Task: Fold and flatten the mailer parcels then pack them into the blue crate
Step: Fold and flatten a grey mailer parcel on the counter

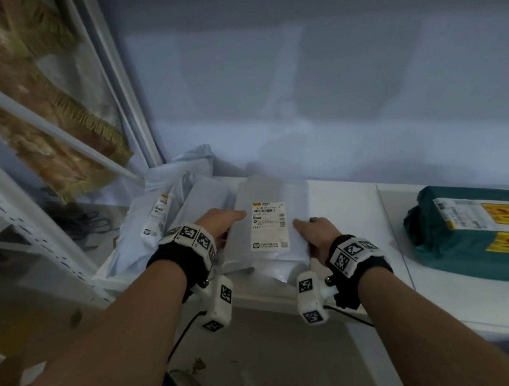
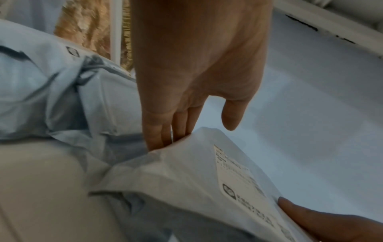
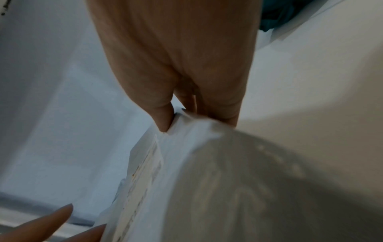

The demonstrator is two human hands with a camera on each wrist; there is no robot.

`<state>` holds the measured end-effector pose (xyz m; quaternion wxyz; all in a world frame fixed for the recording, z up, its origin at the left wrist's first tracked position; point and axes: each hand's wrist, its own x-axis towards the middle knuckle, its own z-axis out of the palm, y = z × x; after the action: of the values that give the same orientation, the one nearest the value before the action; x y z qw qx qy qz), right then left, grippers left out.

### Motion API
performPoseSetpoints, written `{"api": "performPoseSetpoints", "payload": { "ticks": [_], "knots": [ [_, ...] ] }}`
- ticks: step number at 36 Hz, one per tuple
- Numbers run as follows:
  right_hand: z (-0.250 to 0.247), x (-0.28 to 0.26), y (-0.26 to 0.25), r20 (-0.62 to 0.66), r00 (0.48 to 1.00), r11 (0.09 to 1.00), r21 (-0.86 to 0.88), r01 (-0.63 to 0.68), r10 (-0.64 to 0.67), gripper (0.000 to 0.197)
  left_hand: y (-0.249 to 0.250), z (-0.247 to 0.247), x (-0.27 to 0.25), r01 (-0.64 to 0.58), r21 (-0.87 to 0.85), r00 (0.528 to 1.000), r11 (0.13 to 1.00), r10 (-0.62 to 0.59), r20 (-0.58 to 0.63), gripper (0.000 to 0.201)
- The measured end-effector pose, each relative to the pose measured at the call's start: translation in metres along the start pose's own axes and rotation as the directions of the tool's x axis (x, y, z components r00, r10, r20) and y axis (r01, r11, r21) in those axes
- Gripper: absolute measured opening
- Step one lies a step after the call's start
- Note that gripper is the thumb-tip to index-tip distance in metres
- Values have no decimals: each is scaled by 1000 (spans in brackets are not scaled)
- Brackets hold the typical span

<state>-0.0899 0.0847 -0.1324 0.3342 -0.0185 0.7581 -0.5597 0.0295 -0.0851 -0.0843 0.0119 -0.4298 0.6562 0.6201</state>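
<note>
I hold a pale grey mailer parcel (image 1: 276,191) with a white shipping label above the near edge of the white table (image 1: 349,202). My left hand (image 1: 226,220) grips its left side. In the left wrist view the left hand (image 2: 186,98) has its fingers tucked under the parcel (image 2: 186,180) and the thumb above it. My right hand (image 1: 313,230) grips the right side. The right wrist view shows the right hand (image 3: 186,73) with its thumb pressing the top of the parcel (image 3: 178,144) and fingers behind it. No blue crate is in view.
A heap of crumpled pale mailers (image 1: 159,218) (image 2: 41,90) lies just left of the held parcel. A dark green parcel (image 1: 464,231) with yellow tape sits at the table's right. A fringed curtain and white shelving stand on the left; a wall is behind.
</note>
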Motion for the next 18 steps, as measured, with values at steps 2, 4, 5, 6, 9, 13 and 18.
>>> {"api": "performPoseSetpoints", "payload": {
  "ticks": [2,4,5,6,9,13,18],
  "knots": [
    [-14,2,3,-26,1000,1000,-4,-9,9,32,4,12,1,-19,51,1000,999,18,17,41],
    [-28,5,7,-51,999,1000,-15,-9,9,32,8,26,1,-34,74,999,997,31,42,38],
    [-35,8,9,-58,998,1000,-22,-7,6,32,9,33,2,-35,84,998,996,30,52,40],
    [-43,10,11,-67,998,1000,-31,-6,4,34,10,40,4,-40,97,997,994,34,62,42],
    [-65,24,24,-94,996,998,-56,-14,8,49,10,61,14,-49,127,995,991,38,88,49],
    [-95,42,46,-130,991,995,-99,-33,20,65,9,88,18,-39,148,992,988,20,124,47],
    [-111,44,61,-161,987,965,-261,-15,-29,54,2,103,25,2,288,975,958,-66,213,44]
  ]
}}
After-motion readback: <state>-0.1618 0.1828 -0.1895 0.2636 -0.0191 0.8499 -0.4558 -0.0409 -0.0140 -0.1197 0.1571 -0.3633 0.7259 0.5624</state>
